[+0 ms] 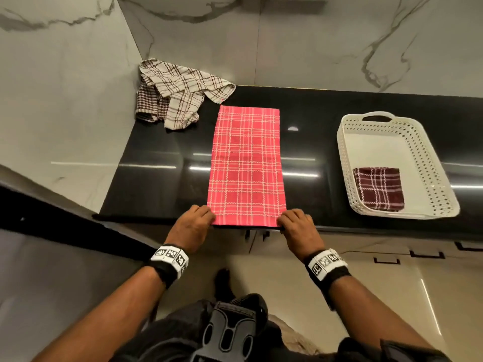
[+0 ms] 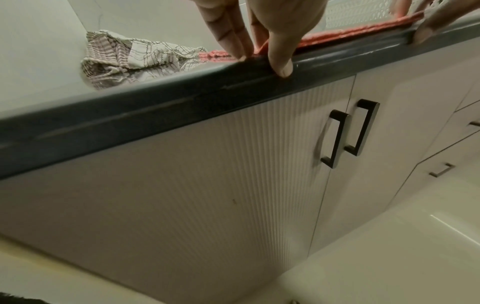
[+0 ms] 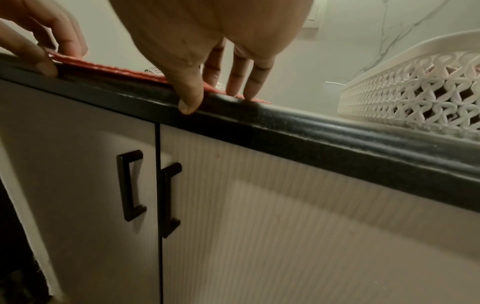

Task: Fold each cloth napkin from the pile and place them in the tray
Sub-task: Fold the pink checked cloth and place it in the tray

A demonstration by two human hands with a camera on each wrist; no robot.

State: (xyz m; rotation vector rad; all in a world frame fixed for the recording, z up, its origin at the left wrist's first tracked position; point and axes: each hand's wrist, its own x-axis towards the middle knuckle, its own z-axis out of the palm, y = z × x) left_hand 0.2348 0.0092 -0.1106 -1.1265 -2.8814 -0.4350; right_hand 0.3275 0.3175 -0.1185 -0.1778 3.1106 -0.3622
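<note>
On the glossy black counter (image 1: 156, 178), mid-frame, a red plaid napkin (image 1: 247, 163) lies as a long flat strip; left hand (image 1: 192, 226) and right hand (image 1: 298, 227) pinch its near corners.

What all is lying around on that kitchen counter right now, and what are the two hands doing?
red napkin: one, red with white checks, a long strip flat mid-counter, near end at the front edge.
napkin pile: at least two crumpled cloths, beige and brown checks, far left corner by the wall.
tray: one, white perforated plastic with a handle, right side of the counter.
maroon napkin: one, dark maroon with white checks, folded square in the tray's near end.
counter: one, glossy black.
cabinet doors: white, black handles, below the counter.
left hand: grip on the red napkin's near left corner.
right hand: grip on its near right corner.
</note>
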